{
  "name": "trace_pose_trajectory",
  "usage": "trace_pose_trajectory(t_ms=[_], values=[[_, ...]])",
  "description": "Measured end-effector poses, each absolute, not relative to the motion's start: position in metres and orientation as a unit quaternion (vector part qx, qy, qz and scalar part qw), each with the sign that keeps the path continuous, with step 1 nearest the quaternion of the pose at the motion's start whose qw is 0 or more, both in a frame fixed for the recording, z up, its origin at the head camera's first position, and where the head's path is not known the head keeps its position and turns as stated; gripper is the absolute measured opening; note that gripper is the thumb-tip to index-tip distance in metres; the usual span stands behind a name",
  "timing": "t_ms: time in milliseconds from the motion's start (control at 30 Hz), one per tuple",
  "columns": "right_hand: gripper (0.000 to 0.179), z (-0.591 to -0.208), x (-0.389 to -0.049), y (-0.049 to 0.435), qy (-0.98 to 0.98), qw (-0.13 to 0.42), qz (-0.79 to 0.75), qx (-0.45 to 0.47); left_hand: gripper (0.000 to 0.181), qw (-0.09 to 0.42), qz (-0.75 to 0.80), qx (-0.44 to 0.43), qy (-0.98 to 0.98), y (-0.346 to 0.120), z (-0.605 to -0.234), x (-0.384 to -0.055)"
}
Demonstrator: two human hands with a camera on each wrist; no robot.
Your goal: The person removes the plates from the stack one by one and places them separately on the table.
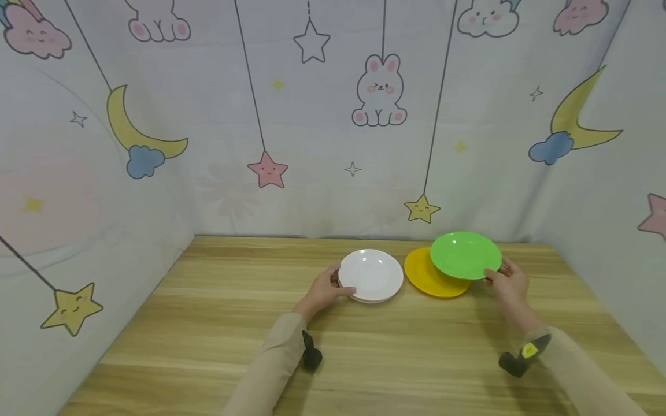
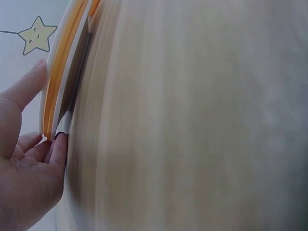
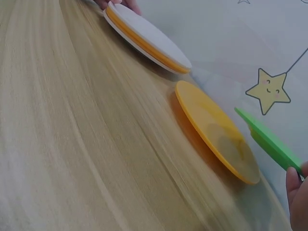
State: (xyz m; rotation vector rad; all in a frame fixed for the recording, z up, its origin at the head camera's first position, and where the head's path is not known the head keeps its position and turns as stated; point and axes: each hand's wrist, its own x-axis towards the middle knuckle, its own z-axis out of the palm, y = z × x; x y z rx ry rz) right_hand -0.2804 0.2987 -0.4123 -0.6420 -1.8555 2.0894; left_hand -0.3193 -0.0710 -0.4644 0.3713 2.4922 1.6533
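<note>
In the head view my left hand (image 1: 326,292) grips the left rim of a stack of plates, with a white plate (image 1: 370,274) on top. Orange edges (image 2: 58,72) show between white ones in the left wrist view; the thumb is at the top rim and the other fingers are under the stack. My right hand (image 1: 509,284) pinches the right rim of a green plate (image 1: 465,255), thumb on its upper face. That plate is raised and slightly tilted over a yellow plate (image 1: 437,283), which lies on the table and is partly hidden beneath it.
All the plates are toward the back of the wood-grain table (image 1: 374,358). Right behind the table hangs a white backdrop cloth (image 1: 322,127) printed with stars, moons and rabbits, and it encloses both sides as well.
</note>
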Motion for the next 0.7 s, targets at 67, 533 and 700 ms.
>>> trace_pose_trajectory(t_ms=[67,533,700], values=[[0.067,-0.413,-0.279,0.303,-0.631,0.144,0.726,-0.234,0.077,0.065,0.545,0.122,0.827,-0.071,-0.465,-0.32],[0.069,-0.427,-0.268,0.334,-0.589,0.203,0.718,-0.311,0.073,0.072,0.571,0.139,0.806,-0.07,-0.442,-0.303],[0.07,-0.43,-0.264,0.341,-0.576,0.21,0.723,-0.319,0.07,0.07,0.561,0.135,0.814,-0.07,-0.427,-0.291]])
